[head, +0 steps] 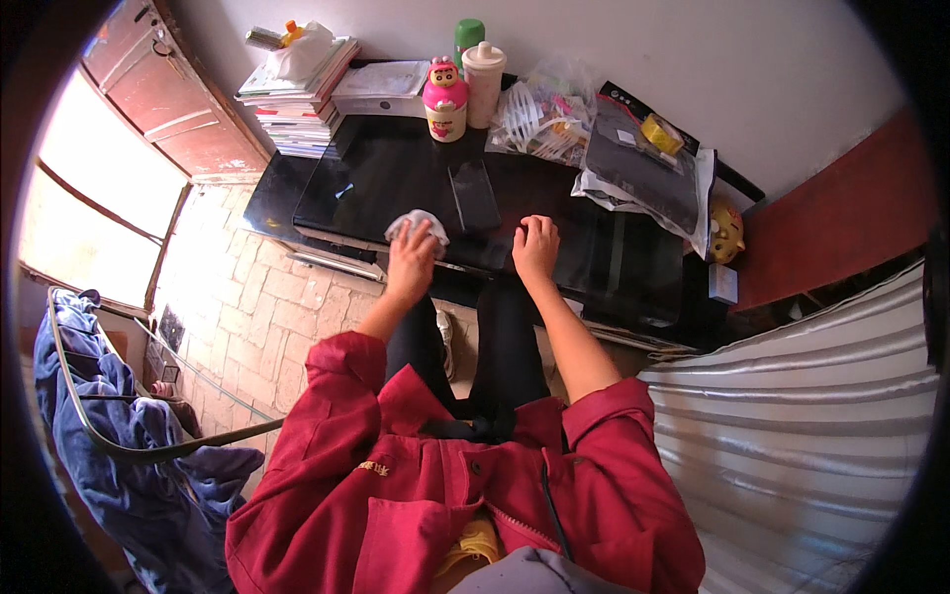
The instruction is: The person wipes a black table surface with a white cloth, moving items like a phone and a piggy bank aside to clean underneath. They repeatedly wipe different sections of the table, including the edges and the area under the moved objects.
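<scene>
Under the fingers of my left hand [413, 260] is a crumpled whitish cloth [403, 222], held against the front part of a glossy black cabinet top [386, 171]. My right hand [537, 245] is at the front edge of the same top, its fingers loosely curled. Whatever may be inside its palm is hidden. Between and beyond the two hands lies a dark, flat, phone-like slab [474, 195]. A small light-blue bow-shaped piece [344, 191] rests to the left of the slab.
Along the wall stand stacked books [297, 111], a pink-lidded character bottle [446, 104], a white tumbler [484, 82] and a green-capped bottle [469, 33]. Plastic bags [549, 119] and yellow tape [660, 134] lie rightward. A metal-framed rack [82, 408] holds blue fabric at left; a curtain [787, 401] hangs right.
</scene>
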Demonstrator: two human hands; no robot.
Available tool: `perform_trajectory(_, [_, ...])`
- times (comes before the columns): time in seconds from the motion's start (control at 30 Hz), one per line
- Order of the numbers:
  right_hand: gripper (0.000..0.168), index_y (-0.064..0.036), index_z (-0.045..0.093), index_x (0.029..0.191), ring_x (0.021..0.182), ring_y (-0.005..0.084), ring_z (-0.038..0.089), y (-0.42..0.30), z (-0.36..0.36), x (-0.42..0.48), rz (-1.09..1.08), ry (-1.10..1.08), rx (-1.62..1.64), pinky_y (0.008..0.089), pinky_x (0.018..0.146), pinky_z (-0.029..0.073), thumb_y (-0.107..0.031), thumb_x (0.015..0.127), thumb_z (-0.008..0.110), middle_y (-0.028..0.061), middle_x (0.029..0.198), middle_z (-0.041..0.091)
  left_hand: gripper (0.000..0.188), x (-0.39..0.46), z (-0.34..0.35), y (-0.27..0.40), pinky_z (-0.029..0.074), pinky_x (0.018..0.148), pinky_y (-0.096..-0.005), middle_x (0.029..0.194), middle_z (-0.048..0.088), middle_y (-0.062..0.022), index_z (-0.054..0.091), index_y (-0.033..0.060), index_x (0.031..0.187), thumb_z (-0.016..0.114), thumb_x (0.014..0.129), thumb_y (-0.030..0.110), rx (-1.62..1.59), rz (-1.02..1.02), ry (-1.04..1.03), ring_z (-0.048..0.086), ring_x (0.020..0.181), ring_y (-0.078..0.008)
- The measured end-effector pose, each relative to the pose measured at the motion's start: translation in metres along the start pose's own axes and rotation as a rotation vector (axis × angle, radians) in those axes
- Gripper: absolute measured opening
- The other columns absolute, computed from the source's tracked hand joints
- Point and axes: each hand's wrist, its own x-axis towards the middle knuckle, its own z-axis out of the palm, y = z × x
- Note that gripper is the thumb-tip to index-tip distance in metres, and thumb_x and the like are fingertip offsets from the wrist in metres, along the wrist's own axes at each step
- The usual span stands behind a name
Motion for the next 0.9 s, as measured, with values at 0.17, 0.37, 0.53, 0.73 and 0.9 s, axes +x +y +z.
perform_trajectory(0.17, [0.017,-0.005,0.062,0.100,0.103,0.0338,0.058,-0.017,-0.046,-0.050,0.075,-0.064,0.346,0.0431,0.093,0.045,-0.005,0.083,0.066,0.0125,0.101,0.062,0.019,-0.031,0.002,0.077,0.045,0.103,-0.0420,0.126,0.065,-0.0082,0.068,0.0058,0.108,0.061,0.090,0.004,-0.348,0.117,-0.043,0.057,0.122,-0.0288])
perform_trajectory(0.37, [0.026,-0.006,0.060,0.117,0.097,0.0151,0.062,0.014,-0.111,-0.100,0.738,-0.044,0.794,0.0313,0.081,0.052,-0.024,0.099,0.061,0.0060,0.106,0.066,0.030,-0.023,-0.016,0.183,0.054,0.088,-0.0350,0.121,0.066,-0.0057,0.055,0.0065,0.131,0.047,0.103,0.015,-2.041,-0.873,-0.467,0.064,0.106,-0.0179])
perform_trajectory(0.53, [0.048,-0.010,0.047,0.139,0.113,0.0274,0.057,-0.040,-0.165,-0.108,0.579,-0.018,0.735,0.0403,0.092,0.050,-0.034,0.100,0.059,0.0147,0.132,0.053,0.029,-0.029,-0.009,0.185,0.054,0.092,-0.0389,0.124,0.064,-0.0065,0.056,0.0079,0.128,0.052,0.101,0.018,-2.200,-1.049,-0.452,0.063,0.111,-0.0233])
perform_trajectory(0.73, [0.046,-0.016,0.059,0.137,0.135,0.0430,0.039,-0.076,-0.150,-0.106,-0.114,-0.061,0.103,0.0505,0.111,0.035,-0.024,0.092,0.067,0.0143,0.152,0.040,0.034,-0.038,-0.003,0.188,0.050,0.097,-0.0354,0.126,0.062,-0.0075,0.055,0.0087,0.134,0.046,0.105,0.023,-2.373,-0.857,-0.646,0.060,0.113,-0.0193])
perform_trajectory(0.9, [0.054,-0.015,0.053,0.140,0.133,0.0384,0.042,-0.054,-0.131,-0.073,-0.121,-0.018,0.278,0.0473,0.108,0.040,-0.008,0.089,0.068,0.0145,0.147,0.045,0.024,-0.005,-0.001,0.174,0.050,0.092,-0.0337,0.109,0.064,-0.0037,0.061,0.0070,0.116,0.045,0.105,0.022,-2.029,-0.734,-0.492,0.061,0.102,-0.0168])
